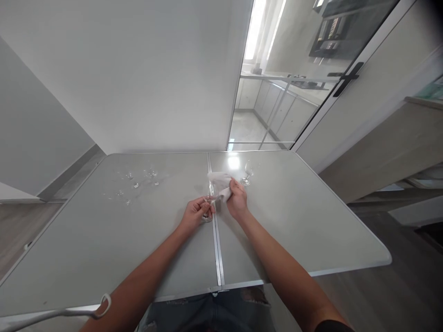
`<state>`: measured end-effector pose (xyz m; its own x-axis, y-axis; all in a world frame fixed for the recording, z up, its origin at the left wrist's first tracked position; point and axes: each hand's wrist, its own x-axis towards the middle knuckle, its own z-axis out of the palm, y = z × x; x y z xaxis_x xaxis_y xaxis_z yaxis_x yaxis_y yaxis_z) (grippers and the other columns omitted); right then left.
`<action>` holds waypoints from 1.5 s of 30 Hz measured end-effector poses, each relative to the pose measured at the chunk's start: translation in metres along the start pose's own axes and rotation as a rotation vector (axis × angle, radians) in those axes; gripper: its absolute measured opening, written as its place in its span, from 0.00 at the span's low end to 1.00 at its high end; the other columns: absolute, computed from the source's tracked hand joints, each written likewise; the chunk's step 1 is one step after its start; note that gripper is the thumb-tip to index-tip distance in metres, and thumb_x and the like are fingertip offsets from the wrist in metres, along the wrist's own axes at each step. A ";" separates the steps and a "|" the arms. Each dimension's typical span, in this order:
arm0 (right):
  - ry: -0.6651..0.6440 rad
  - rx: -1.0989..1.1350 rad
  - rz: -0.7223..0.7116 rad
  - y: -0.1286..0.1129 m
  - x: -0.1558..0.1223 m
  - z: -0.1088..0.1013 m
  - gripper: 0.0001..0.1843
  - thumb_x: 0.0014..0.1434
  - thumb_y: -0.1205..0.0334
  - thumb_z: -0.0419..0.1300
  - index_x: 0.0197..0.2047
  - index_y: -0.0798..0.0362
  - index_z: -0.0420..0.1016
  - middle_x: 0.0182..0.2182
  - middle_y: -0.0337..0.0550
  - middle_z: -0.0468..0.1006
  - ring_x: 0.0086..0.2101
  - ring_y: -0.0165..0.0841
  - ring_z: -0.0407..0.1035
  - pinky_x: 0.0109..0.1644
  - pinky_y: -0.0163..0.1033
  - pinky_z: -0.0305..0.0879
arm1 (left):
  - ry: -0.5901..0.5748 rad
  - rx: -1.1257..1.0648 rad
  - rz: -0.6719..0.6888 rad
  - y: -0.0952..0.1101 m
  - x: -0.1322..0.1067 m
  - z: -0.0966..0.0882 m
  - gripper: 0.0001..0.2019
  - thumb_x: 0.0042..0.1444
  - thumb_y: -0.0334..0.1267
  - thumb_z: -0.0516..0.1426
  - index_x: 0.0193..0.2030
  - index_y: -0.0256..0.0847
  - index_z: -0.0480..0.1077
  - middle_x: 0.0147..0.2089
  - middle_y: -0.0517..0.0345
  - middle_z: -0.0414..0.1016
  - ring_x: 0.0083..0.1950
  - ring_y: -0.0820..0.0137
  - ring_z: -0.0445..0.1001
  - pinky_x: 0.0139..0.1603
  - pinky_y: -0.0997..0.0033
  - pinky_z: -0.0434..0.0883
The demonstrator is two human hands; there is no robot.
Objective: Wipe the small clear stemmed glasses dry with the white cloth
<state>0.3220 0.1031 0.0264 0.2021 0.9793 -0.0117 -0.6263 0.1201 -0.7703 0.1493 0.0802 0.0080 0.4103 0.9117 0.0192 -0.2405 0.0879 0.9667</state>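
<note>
My left hand [198, 213] has its fingers closed round the stem of a clear stemmed glass [206, 218]. The glass's foot shows just below my fingers, near the table's centre seam. In my right hand [237, 198] is a thin white cloth or tissue [218, 178], pinched between thumb and fingers. It lies against the upper part of the glass and partly hides the bowl. A second stemmed glass [246, 180] stands upright on the table, just beyond and to the right of my right hand.
Several clear glasses [136, 185] rest at the far left of the pale folding table [277, 221]. A metal seam [217, 253] divides the tabletop. Behind are a white wall [138, 83] and a glass door with a black handle [348, 79]. A curved grey tube [62, 313] crosses the lower left.
</note>
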 end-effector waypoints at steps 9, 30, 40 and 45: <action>-0.323 0.218 0.376 -0.006 -0.011 0.003 0.14 0.64 0.55 0.58 0.50 0.49 0.75 0.37 0.40 0.81 0.31 0.36 0.76 0.33 0.40 0.74 | -0.098 -0.386 -0.155 0.007 -0.002 0.004 0.15 0.58 0.46 0.65 0.32 0.36 0.70 0.23 0.65 0.57 0.23 0.79 0.54 0.29 0.75 0.61; -0.258 -0.313 -0.112 0.015 -0.034 0.022 0.34 0.69 0.42 0.48 0.74 0.43 0.54 0.62 0.48 0.72 0.53 0.43 0.73 0.53 0.48 0.73 | 0.048 -0.101 -0.036 0.003 -0.002 0.015 0.26 0.60 0.58 0.59 0.24 0.38 0.61 0.21 0.65 0.58 0.23 0.78 0.57 0.26 0.76 0.55; -0.734 -1.394 -1.073 -0.007 -0.011 0.000 0.30 0.65 0.66 0.53 0.70 0.51 0.62 0.66 0.48 0.68 0.71 0.45 0.51 0.75 0.60 0.44 | 0.179 0.686 0.185 -0.001 -0.005 0.005 0.19 0.68 0.45 0.49 0.27 0.41 0.62 0.22 0.60 0.67 0.23 0.73 0.65 0.28 0.72 0.61; -0.765 -1.329 -0.989 -0.021 -0.011 0.000 0.22 0.59 0.68 0.58 0.56 0.51 0.77 0.52 0.46 0.81 0.59 0.44 0.68 0.69 0.57 0.58 | 0.147 1.269 0.356 -0.003 -0.003 -0.007 0.11 0.66 0.37 0.49 0.33 0.40 0.67 0.29 0.52 0.74 0.29 0.66 0.71 0.29 0.70 0.59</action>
<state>0.3327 0.0903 0.0425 -0.5044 0.5335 0.6789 0.5199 0.8155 -0.2545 0.1423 0.0797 0.0033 0.3789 0.8485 0.3693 0.7021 -0.5236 0.4827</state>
